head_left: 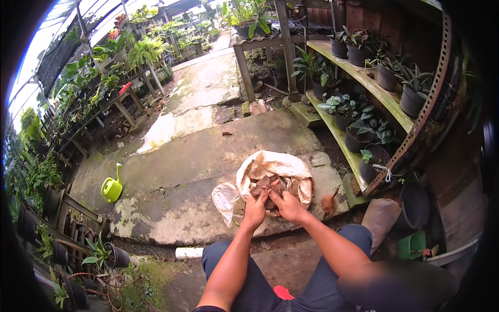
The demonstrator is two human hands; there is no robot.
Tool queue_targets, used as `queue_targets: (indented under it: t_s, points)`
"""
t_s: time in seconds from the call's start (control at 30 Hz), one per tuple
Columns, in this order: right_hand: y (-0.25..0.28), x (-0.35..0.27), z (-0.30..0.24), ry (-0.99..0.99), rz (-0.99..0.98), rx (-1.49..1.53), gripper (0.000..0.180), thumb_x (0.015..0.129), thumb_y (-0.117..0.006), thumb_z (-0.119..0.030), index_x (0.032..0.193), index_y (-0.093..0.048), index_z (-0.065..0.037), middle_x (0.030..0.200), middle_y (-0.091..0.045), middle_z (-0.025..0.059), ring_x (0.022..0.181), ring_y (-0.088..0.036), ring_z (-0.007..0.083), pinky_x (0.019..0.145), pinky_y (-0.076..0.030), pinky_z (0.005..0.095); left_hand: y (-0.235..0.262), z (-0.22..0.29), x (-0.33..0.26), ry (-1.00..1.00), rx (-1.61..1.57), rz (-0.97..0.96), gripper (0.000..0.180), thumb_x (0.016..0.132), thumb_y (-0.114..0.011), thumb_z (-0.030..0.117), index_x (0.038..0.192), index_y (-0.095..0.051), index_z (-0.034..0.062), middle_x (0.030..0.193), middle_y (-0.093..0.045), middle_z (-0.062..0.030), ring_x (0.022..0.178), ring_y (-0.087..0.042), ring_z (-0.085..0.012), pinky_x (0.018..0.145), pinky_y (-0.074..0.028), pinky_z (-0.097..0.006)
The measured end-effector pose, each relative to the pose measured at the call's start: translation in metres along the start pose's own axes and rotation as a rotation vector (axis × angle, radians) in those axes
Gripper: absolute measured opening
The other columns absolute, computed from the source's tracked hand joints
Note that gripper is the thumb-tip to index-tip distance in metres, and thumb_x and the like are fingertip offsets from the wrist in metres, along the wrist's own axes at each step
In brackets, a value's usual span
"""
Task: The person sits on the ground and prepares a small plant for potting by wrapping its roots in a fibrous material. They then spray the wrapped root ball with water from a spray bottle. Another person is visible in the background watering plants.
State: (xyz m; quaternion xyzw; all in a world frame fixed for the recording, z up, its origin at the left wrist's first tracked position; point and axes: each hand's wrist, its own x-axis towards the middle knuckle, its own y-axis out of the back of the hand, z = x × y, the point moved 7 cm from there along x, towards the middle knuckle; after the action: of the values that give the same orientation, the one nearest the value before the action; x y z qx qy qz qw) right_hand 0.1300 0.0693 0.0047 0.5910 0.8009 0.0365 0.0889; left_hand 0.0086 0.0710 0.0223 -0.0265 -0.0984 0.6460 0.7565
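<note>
An open off-white sack [270, 166] lies on the concrete slab in front of me, filled with brown husk chunks [266, 183]. Both arms reach into its mouth. My left hand [255, 207] and my right hand [287, 204] are side by side, fingers closed around a brown chunk [270, 196] gripped between them at the sack's near rim. A crumpled flap of the sack [224, 197] hangs to the left of my left hand. My knees in dark trousers show at the lower edge.
A lime-green watering can [111, 188] stands on the slab at left. Slanted green shelves [358, 78] with black potted plants run along the right. Plant benches line the left. A white pipe end [188, 252] and a green container [411, 245] lie near my legs.
</note>
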Motion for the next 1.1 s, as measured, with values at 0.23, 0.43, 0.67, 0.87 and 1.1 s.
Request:
queue_targets:
  t_s: [0.23,0.43,0.67,0.87,1.1]
  points:
    - [0.024,-0.002,-0.008,0.155,0.172,-0.215,0.076,0.106,-0.048,-0.061,0.072,-0.061,0.005,0.056,-0.056,0.0119,0.056,-0.056,0.0203,0.057,-0.044,0.0416,-0.005,0.005,0.002,-0.09,0.332,0.137,0.057,0.108,-0.056,0.049,0.103,-0.069,-0.0061,0.086,-0.073,-0.0106,0.078,-0.061,-0.0146,0.075,-0.052,-0.037]
    - [0.033,0.018,0.023,0.008,0.171,-0.067,0.073,0.104,-0.044,-0.071,0.073,-0.061,-0.006,0.058,-0.046,-0.0035,0.053,-0.044,0.0106,0.053,-0.038,0.0313,-0.006,-0.011,0.004,0.02,0.498,-0.019,0.052,0.106,-0.06,0.041,0.097,-0.067,-0.0096,0.076,-0.065,-0.0104,0.073,-0.054,-0.015,0.067,-0.048,-0.04]
    - [0.03,0.009,0.01,-0.119,0.131,0.271,0.068,0.103,-0.053,-0.066,0.067,-0.061,-0.008,0.056,-0.051,0.0001,0.051,-0.047,0.0105,0.049,-0.037,0.0294,-0.018,0.0,0.0,-0.119,0.344,-0.026,0.051,0.109,-0.055,0.042,0.101,-0.068,-0.0063,0.076,-0.067,-0.0088,0.071,-0.056,-0.0163,0.067,-0.049,-0.038]
    - [0.045,0.015,0.033,-0.01,0.265,-0.013,0.069,0.104,-0.056,-0.061,0.071,-0.06,0.0,0.059,-0.052,0.003,0.055,-0.049,0.011,0.052,-0.04,0.0348,-0.01,-0.017,0.008,0.0,0.719,-0.106,0.058,0.107,-0.054,0.05,0.101,-0.07,-0.0056,0.078,-0.071,-0.0183,0.071,-0.064,-0.0245,0.073,-0.052,-0.042]
    - [0.03,0.006,-0.004,0.019,0.188,0.09,0.061,0.104,-0.059,-0.059,0.075,-0.061,-0.004,0.062,-0.049,-0.0045,0.058,-0.046,0.0054,0.054,-0.042,0.0281,0.002,-0.04,0.009,-0.011,0.394,-0.062,0.052,0.11,-0.051,0.044,0.075,-0.055,0.005,0.065,-0.045,0.004,0.063,-0.038,-0.0073,0.054,-0.033,-0.033]
